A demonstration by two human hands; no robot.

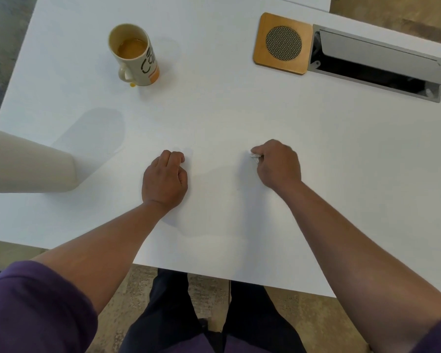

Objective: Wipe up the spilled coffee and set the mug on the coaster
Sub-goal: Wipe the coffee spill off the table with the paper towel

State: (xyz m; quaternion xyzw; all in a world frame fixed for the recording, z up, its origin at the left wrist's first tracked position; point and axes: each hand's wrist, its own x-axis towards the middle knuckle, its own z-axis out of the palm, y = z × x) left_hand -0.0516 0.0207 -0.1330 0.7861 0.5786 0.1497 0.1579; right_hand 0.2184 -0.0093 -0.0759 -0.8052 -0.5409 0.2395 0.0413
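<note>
The white counter (239, 118) takes up nearly the whole view, and everything else is best placed against the mug. A pale cylinder, seemingly a paper towel roll (28, 164), lies on its side at the counter's left edge, nearer the person than the mug. A grey cable hatch (377, 62) with its lid propped open is sunk into the counter far to the right of the mug.

The two hands rest on the counter well in front of the mug, closer to the person. The left hand (164, 178) sits almost straight down from the mug, its grip curled into a loose fist with nothing visible inside it. The right hand (278, 164) lies further right, its grip closed narrowly around a small wad of white tissue (254, 156) that peeks out past the fingers, probably kept ready for wiping.

The wooden coaster (282, 43) with its round mesh centre sits well to the right of the mug at about the same depth, touching the hatch frame, and it is bare. The mug (134, 54) stands upright near the far left of the counter, part full of milky coffee, handle turned toward the person. A small drop of coffee (132, 84) lies on the counter just beside its base, on the handle side. That drop looks like the spill still to be wiped before the mug is moved across.
</note>
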